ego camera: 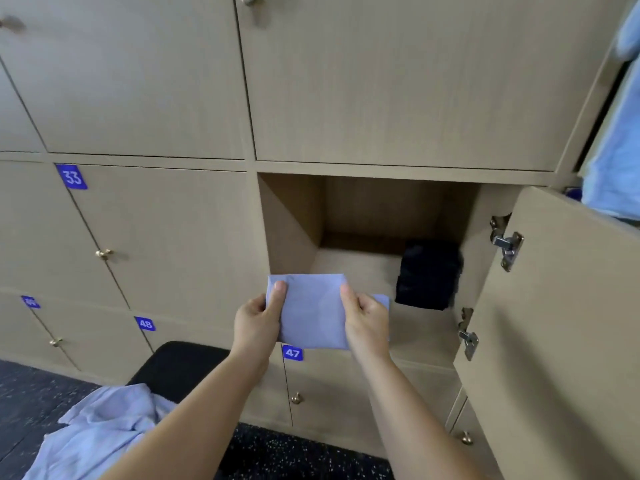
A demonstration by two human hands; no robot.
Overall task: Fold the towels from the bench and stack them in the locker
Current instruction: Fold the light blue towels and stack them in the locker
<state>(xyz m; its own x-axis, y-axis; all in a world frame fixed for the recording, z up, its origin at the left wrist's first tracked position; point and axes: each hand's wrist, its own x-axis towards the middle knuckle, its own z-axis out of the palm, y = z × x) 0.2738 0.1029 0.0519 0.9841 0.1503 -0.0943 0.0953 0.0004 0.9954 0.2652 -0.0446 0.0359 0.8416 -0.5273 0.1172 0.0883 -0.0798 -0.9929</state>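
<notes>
1. The folded towel (311, 311), pale blue, is held in the air at the front lip of the open locker (291, 223); its far edge reaches just over the locker floor and its near edge sits just above the number plate 47 (292, 353)
2. The left hand (258, 322) grasps the towel's 9 o'clock edge, thumb flat on top and fingers curled beneath
3. The right hand (367, 320) grasps the 3 o'clock edge the same way, thumb on top
4. Inside the locker a dark folded bundle (427, 273) sits at the 3 o'clock side, close to the right wall; open floor shows from the 9 o'clock wall across to the bundle, and the towel hangs in front of that stretch
5. The locker door (554, 323) stands swung out at 3 o'clock of the hands, hinges (507, 245) showing, its edge well apart from the right forearm
6. At 7 o'clock of the hands the black bench (180, 362) carries a crumpled pale blue towel (100, 427) covering its near end
7. Blue cloth (613, 161) hangs at 2 o'clock in the frame
</notes>
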